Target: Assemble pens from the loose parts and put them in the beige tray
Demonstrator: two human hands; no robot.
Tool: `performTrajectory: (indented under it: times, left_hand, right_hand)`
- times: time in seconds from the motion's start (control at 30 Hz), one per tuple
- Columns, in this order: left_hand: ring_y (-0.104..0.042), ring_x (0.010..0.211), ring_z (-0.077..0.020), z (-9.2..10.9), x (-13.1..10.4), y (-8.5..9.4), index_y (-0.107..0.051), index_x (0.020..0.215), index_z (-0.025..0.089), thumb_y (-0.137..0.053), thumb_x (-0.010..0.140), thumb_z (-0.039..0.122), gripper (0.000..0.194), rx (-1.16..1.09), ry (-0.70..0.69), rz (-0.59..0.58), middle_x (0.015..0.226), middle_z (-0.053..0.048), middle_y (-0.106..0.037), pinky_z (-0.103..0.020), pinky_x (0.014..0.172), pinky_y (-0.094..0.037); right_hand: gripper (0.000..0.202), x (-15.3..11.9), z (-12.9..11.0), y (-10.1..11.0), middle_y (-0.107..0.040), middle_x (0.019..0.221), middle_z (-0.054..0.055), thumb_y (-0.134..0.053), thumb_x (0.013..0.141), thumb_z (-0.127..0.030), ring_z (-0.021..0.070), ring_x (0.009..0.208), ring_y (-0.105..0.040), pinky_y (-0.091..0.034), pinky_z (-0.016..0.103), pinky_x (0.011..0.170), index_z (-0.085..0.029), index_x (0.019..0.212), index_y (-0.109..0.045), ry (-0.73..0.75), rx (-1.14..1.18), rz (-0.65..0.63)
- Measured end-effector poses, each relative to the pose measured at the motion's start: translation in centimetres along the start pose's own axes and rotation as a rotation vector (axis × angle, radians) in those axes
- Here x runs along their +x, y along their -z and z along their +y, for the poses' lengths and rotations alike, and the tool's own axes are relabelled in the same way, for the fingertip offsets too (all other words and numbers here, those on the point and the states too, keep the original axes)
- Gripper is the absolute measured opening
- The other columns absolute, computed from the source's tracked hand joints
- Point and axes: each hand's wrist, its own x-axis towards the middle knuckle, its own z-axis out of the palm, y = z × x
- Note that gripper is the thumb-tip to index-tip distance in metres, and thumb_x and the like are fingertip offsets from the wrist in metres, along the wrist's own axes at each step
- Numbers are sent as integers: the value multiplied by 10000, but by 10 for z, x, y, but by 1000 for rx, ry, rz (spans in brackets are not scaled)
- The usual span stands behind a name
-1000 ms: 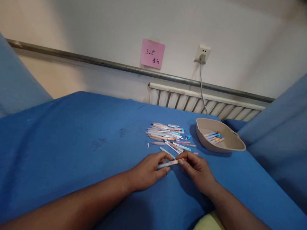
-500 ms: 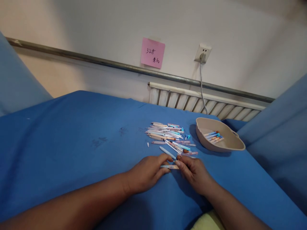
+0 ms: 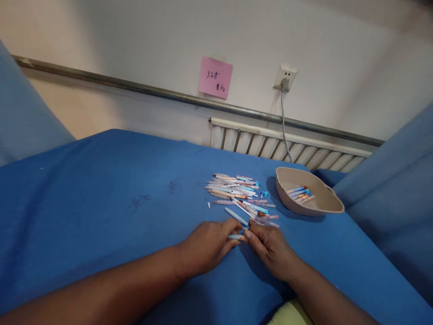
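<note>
My left hand pinches a pen with a light blue end. The fingers of my right hand are closed at the pen's other end, hiding its tip. The two hands nearly meet over the blue cloth. Just beyond them lies a loose light blue pen barrel. Farther back is a pile of pen parts, with pale barrels, white refills and patterned pieces. Small blue pieces lie at the pile's right side. A few pinkish pen parts rest close to my right hand.
A beige basin stands on the right, with several assembled pens inside. The blue cloth covers the surface. Behind it are a radiator, a metal pipe, a plugged-in cable and a pink note.
My right hand has moved slightly left, closer to my left hand, and covers more of the pen. The pile and basin stay in place.
</note>
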Motion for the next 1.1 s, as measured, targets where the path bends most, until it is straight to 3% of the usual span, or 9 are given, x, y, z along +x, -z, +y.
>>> performTrajectory:
  times: [0.1,0.17,0.37,0.5,0.6,0.8,0.97,1.1]
  left_hand:
    - [-659,900,-212,-1,0,0,-483,1174,240,-476,900,337,290,-30,15,25,996,-41,-688,-273,749,-477]
    - [-660,903,-210,-2,0,-1,-464,1208,245,-466,906,351,320,-43,14,31,994,-40,-691,-272,749,-482]
    - [-660,930,-220,-4,-1,-3,-433,1243,243,-461,911,341,347,9,-34,8,1062,-56,-679,-301,787,-485]
    - [-662,915,-215,-4,0,-2,-433,1245,245,-448,918,360,347,-6,-30,9,1025,-48,-688,-286,772,-484]
    - [-663,906,-220,-3,-1,-2,-438,1241,244,-445,919,361,343,-9,-25,17,1011,-51,-689,-286,762,-481]
    - [-661,902,-230,-1,-2,-4,-425,1232,240,-467,910,303,330,92,-88,4,1025,-58,-686,-300,766,-471]
    - [-665,871,-228,-2,-1,-2,-419,1246,250,-467,907,321,350,66,-43,3,988,-49,-689,-283,721,-475]
    - [-654,908,-238,-2,-2,-3,-414,1252,236,-477,904,334,368,69,-37,2,1023,-67,-679,-311,756,-474]
  right_hand:
    - [123,-1,-2,-2,-585,766,-2,-524,882,-317,127,672,-514,-372,229,614,-195,878,-538,-36,77,51]
    - [95,-1,-2,-3,-590,780,-1,-544,866,-287,127,694,-522,-379,229,633,-193,869,-534,-16,86,68]
    - [298,1,1,-3,-538,630,-14,-429,930,-320,120,609,-491,-351,238,602,-186,685,-533,10,45,6]
    - [150,2,0,-5,-587,729,-6,-513,887,-328,121,641,-516,-365,224,588,-189,845,-555,-53,132,53]
    - [125,2,-1,-4,-574,707,-12,-546,863,-295,118,634,-503,-365,222,588,-185,802,-548,-30,127,71]
    - [387,1,0,-7,-519,570,-14,-361,952,-361,113,543,-479,-347,228,536,-188,647,-525,-43,139,-40]
    - [194,0,2,-10,-552,680,-19,-559,856,-373,116,603,-488,-357,218,546,-194,791,-524,-78,180,59]
    - [246,-1,0,-6,-540,642,-15,-482,900,-334,115,604,-480,-359,232,578,-182,712,-530,-21,103,6]
